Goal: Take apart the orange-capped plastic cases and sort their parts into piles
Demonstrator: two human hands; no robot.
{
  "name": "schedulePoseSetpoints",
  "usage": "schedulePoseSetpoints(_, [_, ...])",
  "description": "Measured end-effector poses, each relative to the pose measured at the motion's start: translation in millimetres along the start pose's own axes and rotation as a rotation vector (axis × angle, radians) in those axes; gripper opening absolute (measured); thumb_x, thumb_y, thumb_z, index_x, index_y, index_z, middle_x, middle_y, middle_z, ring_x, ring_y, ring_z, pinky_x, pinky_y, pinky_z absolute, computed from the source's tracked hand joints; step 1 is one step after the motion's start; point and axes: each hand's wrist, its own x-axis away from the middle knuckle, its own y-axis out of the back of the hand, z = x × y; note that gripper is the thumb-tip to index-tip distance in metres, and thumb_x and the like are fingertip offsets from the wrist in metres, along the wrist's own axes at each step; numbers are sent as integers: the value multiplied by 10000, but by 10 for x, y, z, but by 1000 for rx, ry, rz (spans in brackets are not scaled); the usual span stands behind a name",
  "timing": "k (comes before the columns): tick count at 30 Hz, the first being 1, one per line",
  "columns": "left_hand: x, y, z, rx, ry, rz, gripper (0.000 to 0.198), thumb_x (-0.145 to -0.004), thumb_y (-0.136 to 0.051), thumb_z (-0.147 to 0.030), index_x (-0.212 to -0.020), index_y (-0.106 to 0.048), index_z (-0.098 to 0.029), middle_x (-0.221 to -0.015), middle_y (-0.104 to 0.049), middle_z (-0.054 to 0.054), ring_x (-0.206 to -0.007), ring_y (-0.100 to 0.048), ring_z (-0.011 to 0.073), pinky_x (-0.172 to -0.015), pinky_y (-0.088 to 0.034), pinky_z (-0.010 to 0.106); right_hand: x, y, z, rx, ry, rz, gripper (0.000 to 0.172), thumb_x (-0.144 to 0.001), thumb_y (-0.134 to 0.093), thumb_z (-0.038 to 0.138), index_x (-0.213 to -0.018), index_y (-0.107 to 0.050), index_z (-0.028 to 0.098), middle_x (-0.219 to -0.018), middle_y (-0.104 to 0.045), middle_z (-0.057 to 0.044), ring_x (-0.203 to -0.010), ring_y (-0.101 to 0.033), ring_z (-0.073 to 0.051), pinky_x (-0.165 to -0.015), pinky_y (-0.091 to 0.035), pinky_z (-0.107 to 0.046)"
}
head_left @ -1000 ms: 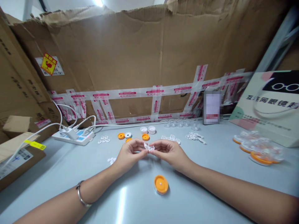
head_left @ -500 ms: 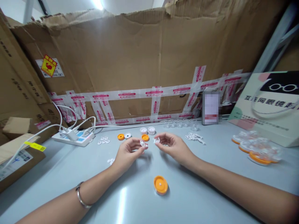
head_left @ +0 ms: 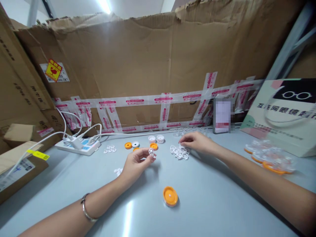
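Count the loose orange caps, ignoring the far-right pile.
4: a large orange cap nearest the camera, two small caps beyond the left hand, a fourth cap partly hidden behind its fingers. More may be hidden.

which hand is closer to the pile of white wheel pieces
Right. The right hand is at the pile, by its far edge; the left hand sits apart to its left, pinching one white wheel.

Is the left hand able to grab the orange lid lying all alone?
Probably yes. The orange lid lies alone on the table, close to the left hand with nothing between them, though that hand is pinching a small white wheel.
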Motion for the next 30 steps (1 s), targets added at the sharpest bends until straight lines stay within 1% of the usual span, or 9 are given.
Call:
schedulePoseSetpoints(5, [6, 1, 15, 17, 20, 5, 303, -686, -663, -345, -891, -632, -124, -777, -653, 46, -718, -605, 139, -732, -500, 267, 22, -37, 8, 82, 9, 46, 142, -649, -567, 192, -674, -703, 162, -645, -681, -40, -619, -600, -180, -581, -428, -268])
schedulePoseSetpoints(11, [34, -11, 33, -32, 5, 24, 274, -702, -642, -340, -868, -636, -123, -787, -659, 57, -729, -618, 154, -739, -508, 283, 19, -49, -4, 148, 38, 68, 139, -637, -577, 219, -665, -707, 178, -661, -671, -33, -619, -579, -169, -575, -417, -258])
schedulePoseSetpoints(16, [69, -18, 21, -83, -74, 32, 276, -734, -609, -348, -896, -648, -129, -832, -660, 71, -748, -625, 164, -743, -515, 286, 15, -75, -19, 174, 62, 74, 158, -653, -571, 247, -688, -713, 188, -680, -670, -31, -625, -576, -166, -574, -411, -257])
schedulePoseSetpoints(20, [85, -8, -8, -152, -166, 24, 258, -767, -574, -356, -856, -671, -134, -821, -659, 74, -725, -617, 159, -710, -522, 274, 18, -78, -18, 177, 59, 76, 171, -664, -567, 264, -709, -713, 187, -673, -670, -26, -608, -576, -162, -557, -408, -254])
schedulePoseSetpoints(23, [98, -6, -20, -184, -186, 30, 242, -778, -566, -345, -831, -679, -138, -808, -663, 71, -712, -617, 153, -688, -518, 256, 17, -64, -3, 133, 37, 55, 169, -668, -575, 278, -709, -704, 176, -668, -670, -31, -615, -582, -169, -565, -415, -261])
schedulePoseSetpoints(26, [113, -14, -30, -195, -158, 40, 219, -769, -578, -326, -806, -679, -135, -768, -664, 66, -684, -620, 148, -658, -517, 242, 53, -78, 90, 46, 54, 15, 231, -716, -553, 344, -747, -685, 158, -738, -677, -53, -691, -595, -185, -629, -433, -278])
schedulePoseSetpoints(28, [123, -23, -42, -209, -140, 42, 209, -763, -585, -322, -781, -679, -136, -735, -663, 60, -657, -621, 145, -635, -517, 238, 127, -136, 213, -68, 93, 65, 284, -735, -545, 402, -794, -672, 154, -789, -676, -56, -736, -595, -186, -656, -440, -283])
schedulePoseSetpoints(30, [132, -33, -58, -225, -141, 41, 206, -757, -592, -325, -760, -679, -139, -720, -667, 58, -646, -623, 147, -624, -518, 238, 241, -240, 363, -229, 139, 170, 303, -718, -578, 427, -848, -658, 165, -829, -674, -47, -756, -597, -178, -662, -451, -281])
